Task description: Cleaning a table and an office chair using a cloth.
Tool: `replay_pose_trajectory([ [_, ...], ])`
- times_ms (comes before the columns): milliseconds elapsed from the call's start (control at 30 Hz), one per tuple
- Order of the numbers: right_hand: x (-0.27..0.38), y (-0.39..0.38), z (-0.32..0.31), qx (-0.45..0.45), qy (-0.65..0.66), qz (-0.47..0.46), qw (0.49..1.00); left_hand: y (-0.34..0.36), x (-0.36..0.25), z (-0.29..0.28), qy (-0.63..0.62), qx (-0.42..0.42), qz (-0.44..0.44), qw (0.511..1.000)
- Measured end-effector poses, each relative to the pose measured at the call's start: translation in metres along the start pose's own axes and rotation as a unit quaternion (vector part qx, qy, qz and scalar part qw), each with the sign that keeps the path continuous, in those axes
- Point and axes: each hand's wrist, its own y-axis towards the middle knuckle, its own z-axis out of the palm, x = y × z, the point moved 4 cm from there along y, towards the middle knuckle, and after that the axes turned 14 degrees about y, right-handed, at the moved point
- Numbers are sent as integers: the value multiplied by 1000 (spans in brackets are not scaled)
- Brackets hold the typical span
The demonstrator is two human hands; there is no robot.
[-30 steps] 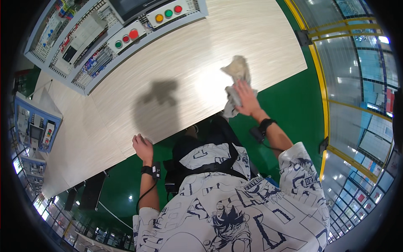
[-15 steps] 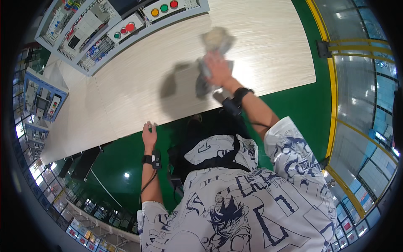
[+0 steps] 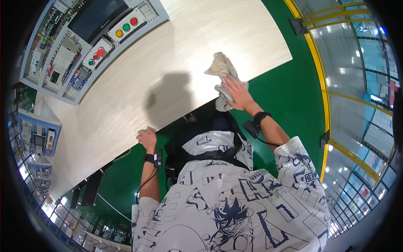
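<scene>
Cloth drawn to table edge, long axis across it, pinned under flat-spread right hand; left hand curled, hold unclear.

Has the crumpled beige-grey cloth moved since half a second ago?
Yes: the cloth moved right, partly over the front edge of the pale grained tabletop.

1. Dark block lettering is spanning the white graphic-print shirt.
2. An unreadably small marking is showing on the control-panel screen.
3. An illegible label is sitting on the black left-wrist module.
</scene>
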Motion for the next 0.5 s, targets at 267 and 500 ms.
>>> replay_pose_trajectory([
  [267,-132,7,-84,-19,34,-25,999,-17,-22,-27,-150,18,29,988],
  [500,-144,117,-99,-176,13,51,983,-79,-63,-23,-440,68,-124,887],
])
